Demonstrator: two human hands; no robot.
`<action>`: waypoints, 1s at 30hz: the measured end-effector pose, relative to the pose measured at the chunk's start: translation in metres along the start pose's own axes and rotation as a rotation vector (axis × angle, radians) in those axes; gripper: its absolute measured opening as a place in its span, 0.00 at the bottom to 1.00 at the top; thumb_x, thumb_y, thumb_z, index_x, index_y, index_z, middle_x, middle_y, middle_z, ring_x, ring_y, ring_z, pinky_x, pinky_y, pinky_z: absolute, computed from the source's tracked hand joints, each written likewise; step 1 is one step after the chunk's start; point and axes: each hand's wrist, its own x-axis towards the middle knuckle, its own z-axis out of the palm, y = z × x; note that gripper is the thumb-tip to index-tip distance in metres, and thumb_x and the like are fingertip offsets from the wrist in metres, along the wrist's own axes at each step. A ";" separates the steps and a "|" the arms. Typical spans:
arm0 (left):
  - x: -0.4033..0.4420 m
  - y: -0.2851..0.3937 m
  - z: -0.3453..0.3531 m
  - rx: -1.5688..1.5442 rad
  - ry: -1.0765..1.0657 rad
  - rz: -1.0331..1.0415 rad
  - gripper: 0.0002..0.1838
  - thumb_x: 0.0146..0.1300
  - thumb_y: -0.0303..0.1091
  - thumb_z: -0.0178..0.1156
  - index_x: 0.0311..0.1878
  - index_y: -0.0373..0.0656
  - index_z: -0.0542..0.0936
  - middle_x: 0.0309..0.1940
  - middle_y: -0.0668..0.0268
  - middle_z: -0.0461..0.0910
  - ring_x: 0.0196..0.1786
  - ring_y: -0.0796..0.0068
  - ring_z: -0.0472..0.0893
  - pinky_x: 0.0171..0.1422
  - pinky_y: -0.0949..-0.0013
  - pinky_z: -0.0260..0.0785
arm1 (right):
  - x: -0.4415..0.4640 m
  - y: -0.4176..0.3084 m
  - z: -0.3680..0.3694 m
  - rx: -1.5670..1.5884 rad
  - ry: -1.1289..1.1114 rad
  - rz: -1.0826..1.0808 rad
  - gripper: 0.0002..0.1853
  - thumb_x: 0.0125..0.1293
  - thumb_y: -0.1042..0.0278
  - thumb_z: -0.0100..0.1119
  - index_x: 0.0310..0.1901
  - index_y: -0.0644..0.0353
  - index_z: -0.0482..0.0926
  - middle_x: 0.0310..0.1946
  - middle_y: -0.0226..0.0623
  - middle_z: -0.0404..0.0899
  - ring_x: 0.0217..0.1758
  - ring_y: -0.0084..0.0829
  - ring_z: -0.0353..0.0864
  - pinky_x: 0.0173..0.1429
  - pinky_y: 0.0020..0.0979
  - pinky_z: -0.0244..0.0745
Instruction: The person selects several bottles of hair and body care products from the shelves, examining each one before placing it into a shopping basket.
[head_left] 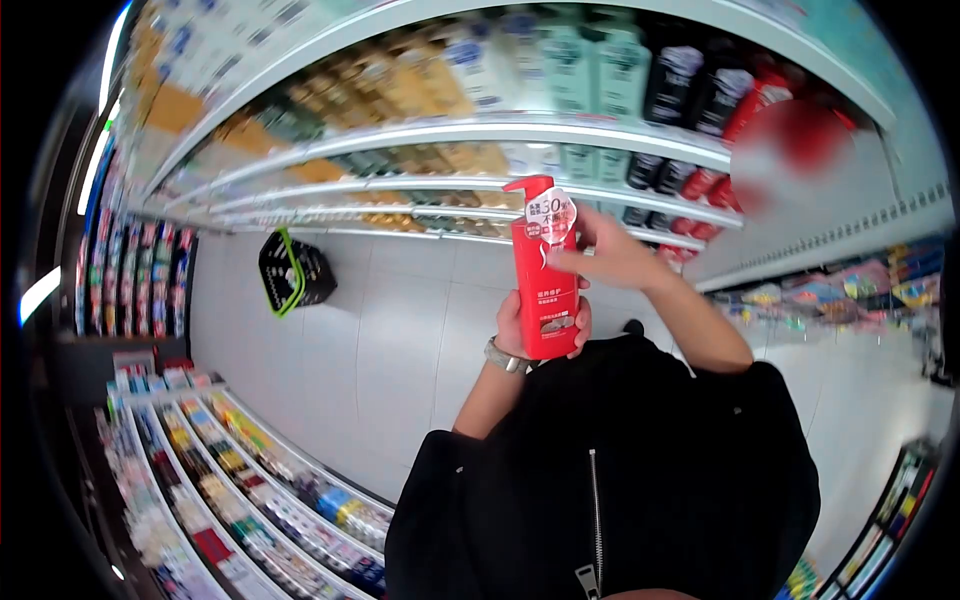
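In front of my body I hold a red shampoo bottle (543, 285) with a pump top, nearly upright and its label towards me. A round white and pink tag (550, 216) hangs at its neck. My left hand (513, 325), with a watch (506, 356) on the wrist, wraps round the lower part from behind, fingertips showing at the right edge. My right hand (612, 252) is at the upper right side, thumb across the front below the tag; its other fingers are partly hidden behind the bottle.
Ahead, a curved-looking shelf unit (430, 135) carries rows of pump bottles, among them mint-green bottles (595, 65) and black bottles (672, 82). A black shopping basket (312, 275) with a green handle stands on the floor. More stocked shelves (245, 490) are at lower left. A red-white blur hangs upper right.
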 end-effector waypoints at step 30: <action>-0.381 0.229 -0.130 0.693 1.315 0.609 0.22 0.72 0.43 0.60 0.60 0.37 0.73 0.41 0.69 0.80 0.38 0.84 0.75 0.43 0.76 0.71 | 0.357 0.139 0.463 0.119 -0.527 0.263 0.25 0.63 0.65 0.70 0.58 0.67 0.73 0.48 0.41 0.82 0.48 0.30 0.84 0.53 0.32 0.81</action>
